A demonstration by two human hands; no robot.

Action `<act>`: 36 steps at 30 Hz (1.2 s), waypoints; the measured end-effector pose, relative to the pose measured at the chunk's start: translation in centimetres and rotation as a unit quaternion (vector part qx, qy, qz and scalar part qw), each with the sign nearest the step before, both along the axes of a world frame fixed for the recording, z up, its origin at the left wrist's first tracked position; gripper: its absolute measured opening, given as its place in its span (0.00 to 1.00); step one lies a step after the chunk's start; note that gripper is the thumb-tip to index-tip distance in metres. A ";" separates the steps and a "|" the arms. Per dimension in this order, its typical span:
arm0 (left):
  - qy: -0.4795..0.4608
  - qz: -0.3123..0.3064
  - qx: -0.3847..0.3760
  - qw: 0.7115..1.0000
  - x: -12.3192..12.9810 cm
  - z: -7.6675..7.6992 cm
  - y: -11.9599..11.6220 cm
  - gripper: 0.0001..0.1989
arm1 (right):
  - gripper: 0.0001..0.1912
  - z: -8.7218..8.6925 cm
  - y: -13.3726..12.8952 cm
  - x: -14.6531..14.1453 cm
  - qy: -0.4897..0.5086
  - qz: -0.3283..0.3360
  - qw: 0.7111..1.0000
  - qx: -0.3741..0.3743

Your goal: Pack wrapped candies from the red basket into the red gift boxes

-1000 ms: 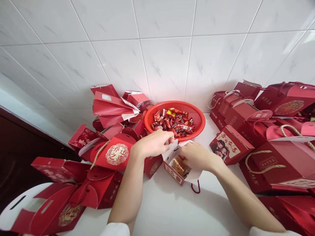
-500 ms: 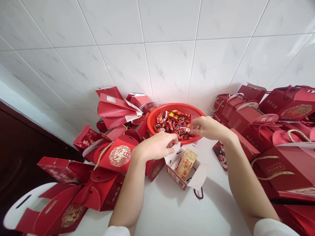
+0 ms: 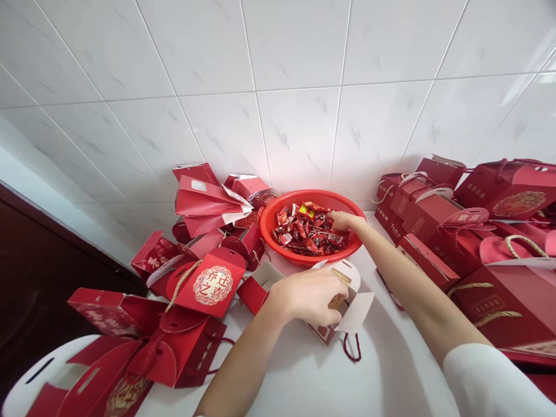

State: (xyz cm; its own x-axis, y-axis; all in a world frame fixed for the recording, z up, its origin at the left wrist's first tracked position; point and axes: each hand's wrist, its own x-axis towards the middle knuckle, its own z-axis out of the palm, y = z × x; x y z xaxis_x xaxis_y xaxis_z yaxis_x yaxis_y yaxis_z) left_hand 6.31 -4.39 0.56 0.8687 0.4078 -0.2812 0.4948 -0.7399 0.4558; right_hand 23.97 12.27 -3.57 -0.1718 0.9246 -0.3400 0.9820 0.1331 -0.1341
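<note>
A red plastic basket (image 3: 286,252) by the wall holds many wrapped candies (image 3: 306,231). My right hand (image 3: 343,221) reaches into its right side, fingertips down among the candies; what they hold, if anything, is hidden. In front of the basket stands an open box (image 3: 358,310) with white inner flaps and a dark red cord. My left hand (image 3: 310,295) is over this box, fingers bent down into its opening beside a gold packet (image 3: 341,277). Whether those fingers grip anything is hidden.
Red gift boxes crowd the left side, one with a round printed emblem (image 3: 212,285). More red boxes with rope handles (image 3: 490,295) are stacked on the right. An open box (image 3: 264,278) stands left of my left hand. A tiled wall (image 3: 299,133) rises behind.
My left hand has moved right and down, from beside the basket to over the open box. My right hand has gone deeper into the candies. The view has tilted slightly up.
</note>
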 end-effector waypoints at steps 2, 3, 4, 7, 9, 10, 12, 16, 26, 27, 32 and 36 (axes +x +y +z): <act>-0.002 0.012 0.000 1.000 0.1 -0.1 0.1 0.06 | 0.31 -0.5 0.5 0.0 -0.004 0.016 1.000 -0.009; -0.001 0.017 0.001 1.000 0.3 -0.2 0.2 0.06 | 0.32 -0.7 0.7 0.1 -0.003 0.025 1.000 -0.012; 0.001 0.019 0.000 1.000 0.5 -0.2 0.3 0.06 | 0.34 -0.9 0.9 0.2 -0.002 0.035 0.999 -0.017; 0.008 0.010 -0.020 1.000 1.1 -0.3 0.6 0.03 | 0.36 -1.5 1.3 0.6 0.003 0.063 0.997 -0.034; 0.013 0.016 -0.019 1.000 1.4 -0.3 0.8 0.02 | 0.38 -1.6 1.3 0.9 0.003 0.070 0.997 -0.039; 0.018 0.025 -0.011 0.999 1.5 -0.3 0.9 0.03 | 0.39 -1.7 1.3 1.0 0.003 0.071 0.997 -0.040; 0.034 0.039 0.009 0.999 1.4 -0.3 1.0 0.06 | 0.41 -1.6 1.3 1.0 -0.001 0.069 0.997 -0.041; 0.056 0.015 -0.004 0.998 1.0 -1.0 1.2 0.06 | 0.45 -1.5 1.2 0.5 -0.016 0.059 0.997 -0.048; 0.074 0.078 0.028 0.994 1.4 -1.6 1.1 0.19 | 0.27 -1.2 0.5 0.2 -0.020 0.057 0.997 -0.046; 0.072 0.079 0.022 0.994 1.4 -1.4 1.0 0.19 | 0.24 -1.2 0.4 0.2 -0.020 0.055 0.997 -0.044; -0.015 0.047 0.015 0.999 0.2 0.3 0.9 0.18 | 0.17 -1.0 0.1 0.1 -0.022 0.038 0.999 -0.026; -0.097 0.094 0.068 0.988 -1.9 1.9 1.0 0.17 | 0.17 -0.4 0.0 0.2 -0.022 0.023 0.999 0.024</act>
